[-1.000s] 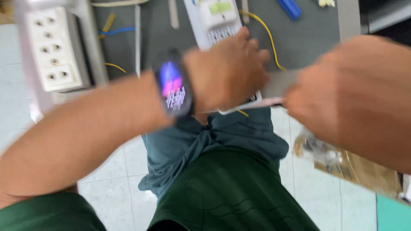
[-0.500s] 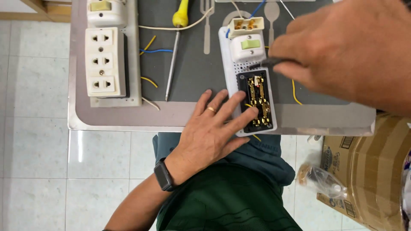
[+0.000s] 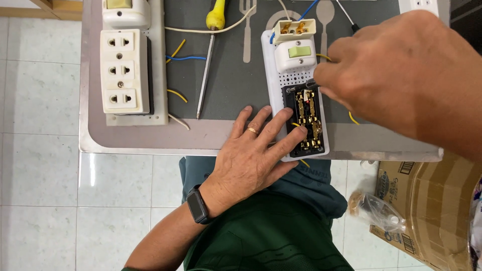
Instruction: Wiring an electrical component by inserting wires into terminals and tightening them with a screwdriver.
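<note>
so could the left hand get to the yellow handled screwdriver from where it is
Probably yes. The left hand lies flat, holding down the open socket strip, and holds nothing. The screwdriver lies just up and to its left on the grey mat with nothing between, though reaching would mean letting go of the strip.

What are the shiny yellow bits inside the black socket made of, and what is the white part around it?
The strips in the black socket block look like brass: golden, shiny metal with screws. The white base looks like moulded plastic, smooth and matte, with a patch of tiny holes. The left hand steadies it; the right hand works at its top.
</note>
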